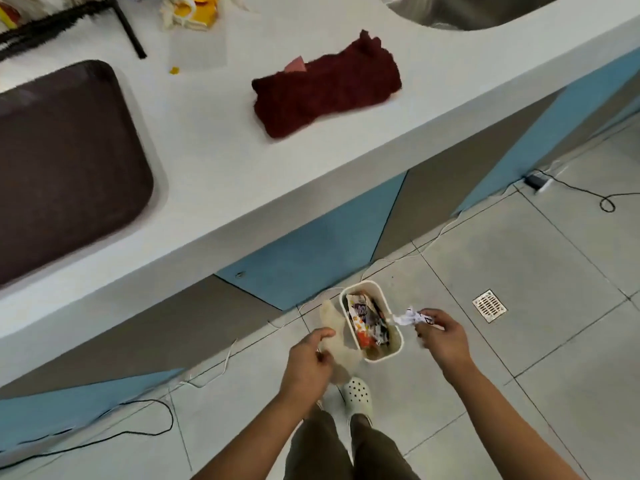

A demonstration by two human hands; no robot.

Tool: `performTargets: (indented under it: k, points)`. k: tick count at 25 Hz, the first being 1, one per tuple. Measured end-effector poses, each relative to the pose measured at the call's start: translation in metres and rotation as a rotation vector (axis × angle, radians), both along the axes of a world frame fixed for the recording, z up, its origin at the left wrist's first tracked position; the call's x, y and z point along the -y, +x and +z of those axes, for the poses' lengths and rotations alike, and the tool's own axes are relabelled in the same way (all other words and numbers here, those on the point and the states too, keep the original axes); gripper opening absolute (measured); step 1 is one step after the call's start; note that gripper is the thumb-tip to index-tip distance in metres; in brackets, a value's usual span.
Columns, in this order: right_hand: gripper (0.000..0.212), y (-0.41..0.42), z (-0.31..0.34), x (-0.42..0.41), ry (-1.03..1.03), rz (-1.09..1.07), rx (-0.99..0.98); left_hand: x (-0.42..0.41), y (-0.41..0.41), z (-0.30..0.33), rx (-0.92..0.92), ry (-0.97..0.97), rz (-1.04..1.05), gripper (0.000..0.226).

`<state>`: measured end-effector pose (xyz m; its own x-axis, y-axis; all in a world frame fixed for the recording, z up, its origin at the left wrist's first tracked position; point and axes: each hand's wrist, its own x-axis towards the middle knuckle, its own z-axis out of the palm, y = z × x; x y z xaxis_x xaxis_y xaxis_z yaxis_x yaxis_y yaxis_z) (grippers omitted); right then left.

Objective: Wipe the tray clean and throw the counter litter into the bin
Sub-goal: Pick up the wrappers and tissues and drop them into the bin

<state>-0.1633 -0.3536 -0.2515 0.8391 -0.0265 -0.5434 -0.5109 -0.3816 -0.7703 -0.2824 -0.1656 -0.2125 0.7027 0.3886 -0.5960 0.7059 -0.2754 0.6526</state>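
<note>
Standing beside the white counter, the person holds both hands low over the tiled floor. The right hand pinches a crumpled white paper scrap between the thumb and the first fingers, just above the right rim of the small white bin. The bin stands on the floor near the counter base and already contains coloured wrappers. The left hand is to the left of the bin, its fingers loosely curled with the thumb stretched out, and it holds nothing. The dark brown tray lies on the counter at the left. A dark red cloth lies crumpled on the counter to the right of the tray, well apart from it. More yellow and white litter stays at the far edge of the counter. A white clog shows under the hands.
</note>
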Motion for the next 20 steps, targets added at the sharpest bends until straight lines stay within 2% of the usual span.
performTargets:
  k: [2,6,13,20]
  points:
    - [0.015,-0.009,-0.044,0.007,-0.037,-0.061,-0.121,0.007,0.008,-0.029,-0.08,-0.038,-0.022,0.039]
    - [0.03,-0.015,-0.112,0.003,-0.087,-0.185,-0.232,0.017,0.031,-0.089,-0.183,-0.055,-0.065,0.043]
    - [0.02,-0.026,-0.198,-0.008,-0.173,-0.338,-0.233,0.026,0.066,-0.164,-0.181,-0.067,-0.103,0.043]
    - [0.024,-0.014,-0.257,-0.005,-0.285,-0.196,-0.181,0.034,0.097,-0.222,-0.243,-0.026,-0.189,0.047]
